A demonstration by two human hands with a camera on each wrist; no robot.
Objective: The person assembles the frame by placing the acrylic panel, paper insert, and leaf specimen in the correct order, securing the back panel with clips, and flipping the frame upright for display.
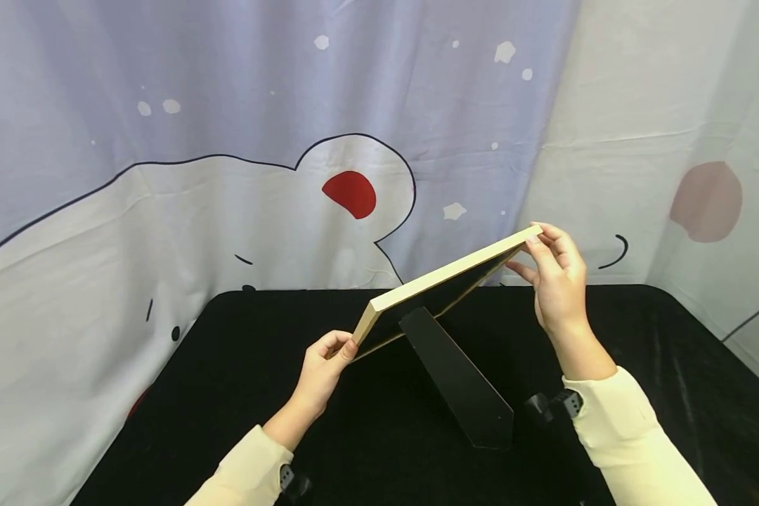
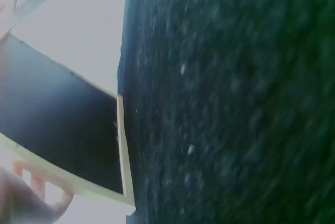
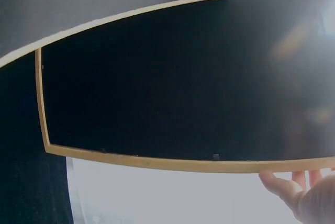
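Observation:
A picture frame with a pale wooden border is held tilted above the black table, its dark back toward me. From that back a black easel leg swings out and down toward the tabletop; whether its foot touches the cloth I cannot tell. My left hand grips the left side of the frame, thumb on the near face. The right hand pinches the raised right end between thumb and fingers. In the right wrist view, the dark backing board fills the middle, and my fingers touch the border below.
A black cloth-covered table lies beneath both hands. Behind it hangs a printed curtain in lilac and white. Each cream sleeve carries a small dark device at the wrist, such as the right wrist device.

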